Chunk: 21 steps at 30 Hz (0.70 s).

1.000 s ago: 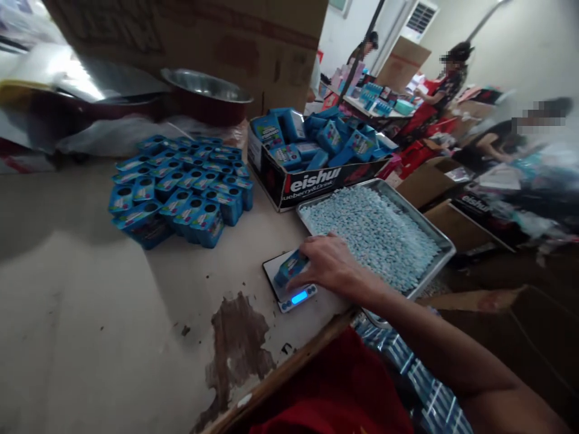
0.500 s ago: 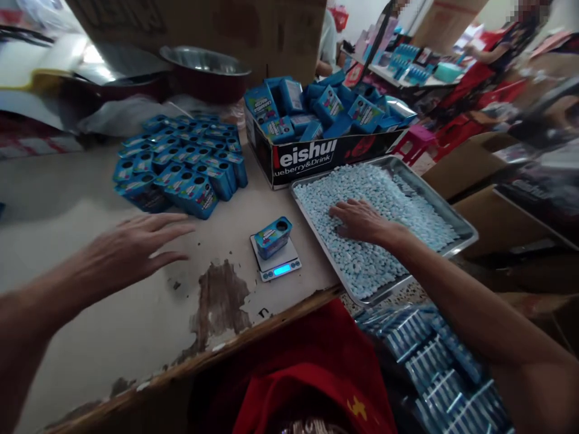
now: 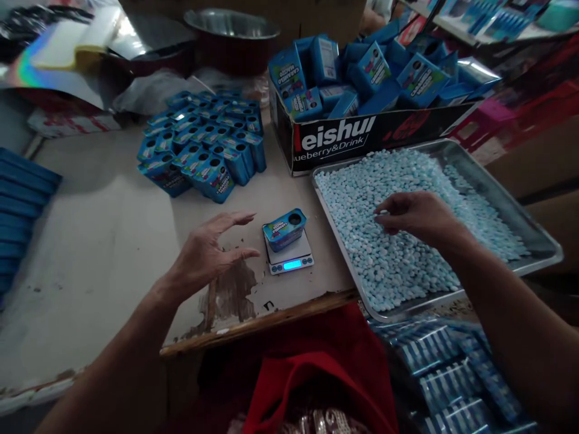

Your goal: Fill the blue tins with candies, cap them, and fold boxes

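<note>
A small blue tin (image 3: 284,228) with a round hole in its top lies on a little digital scale (image 3: 290,255) whose display glows blue. My left hand (image 3: 208,252) hovers just left of the scale, fingers spread and curved, holding nothing. My right hand (image 3: 414,216) is above a metal tray (image 3: 534,232) filled with pale blue candies (image 3: 384,253), fingers pinched together on a few of them.
A cluster of blue tins (image 3: 203,144) stands behind the scale. A black cardboard box (image 3: 344,138) of blue packs sits behind the tray. Metal bowl (image 3: 230,27) at the back. Blue stacks (image 3: 20,211) at the left edge. Striped blue packs (image 3: 447,380) lie below the tray.
My left hand has moved right, close to the scale. My right hand has lifted off the candies and pinched some. The view has tipped downward.
</note>
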### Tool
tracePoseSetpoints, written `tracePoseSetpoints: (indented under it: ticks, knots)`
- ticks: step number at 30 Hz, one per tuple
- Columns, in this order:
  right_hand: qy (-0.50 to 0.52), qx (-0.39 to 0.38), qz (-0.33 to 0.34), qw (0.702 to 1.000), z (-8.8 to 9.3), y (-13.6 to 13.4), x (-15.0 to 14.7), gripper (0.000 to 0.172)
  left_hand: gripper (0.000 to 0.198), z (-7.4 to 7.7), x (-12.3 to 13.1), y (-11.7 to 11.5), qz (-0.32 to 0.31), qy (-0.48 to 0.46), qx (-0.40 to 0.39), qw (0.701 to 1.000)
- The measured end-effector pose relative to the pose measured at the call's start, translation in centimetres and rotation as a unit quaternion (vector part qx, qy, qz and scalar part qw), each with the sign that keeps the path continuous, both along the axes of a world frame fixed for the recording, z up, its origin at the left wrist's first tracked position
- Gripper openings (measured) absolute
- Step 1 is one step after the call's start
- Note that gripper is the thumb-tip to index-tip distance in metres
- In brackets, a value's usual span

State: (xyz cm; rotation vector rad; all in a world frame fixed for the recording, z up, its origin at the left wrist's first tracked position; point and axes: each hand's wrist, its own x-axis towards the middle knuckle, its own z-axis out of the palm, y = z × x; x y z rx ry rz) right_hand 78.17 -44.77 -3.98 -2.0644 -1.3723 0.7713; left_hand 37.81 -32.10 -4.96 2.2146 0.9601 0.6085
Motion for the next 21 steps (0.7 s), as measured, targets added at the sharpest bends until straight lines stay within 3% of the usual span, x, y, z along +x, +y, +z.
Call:
tracePoseSetpoints:
  ticks: [4,8,12,15,18,21]
  knots:
    - [0.159,-0.032,0.006,0.987,1.1,1.6,-2.3,0.029,0.073,-0.9,0.9,-1.2,0.015,-0.048,-0.05,0.997]
    - [0.174,-0.031,0.079,0.981,3.1,3.4,-5.8,0.022,0.079,-2.5,1.7,-2.3,0.037,-0.073,-0.088,0.993]
    - [0.03,0.008,0.188,0.982,5.9,5.2,-10.0,0.009,0.07,-3.4,2.6,-2.8,0.059,-0.084,-0.1,0.99]
    - [-0.141,0.025,0.262,0.955,7.5,6.7,-12.8,0.007,0.06,-3.7,2.7,-2.6,0.056,-0.076,-0.094,0.991]
    - [-0.24,0.016,0.307,0.921,7.7,8.2,-14.7,0.016,0.06,-3.8,2.0,-2.1,0.058,-0.075,-0.074,0.993]
    - [-0.263,0.009,0.326,0.908,7.4,8.9,-15.3,0.024,0.066,-3.7,1.2,-1.5,0.066,-0.078,-0.062,0.993]
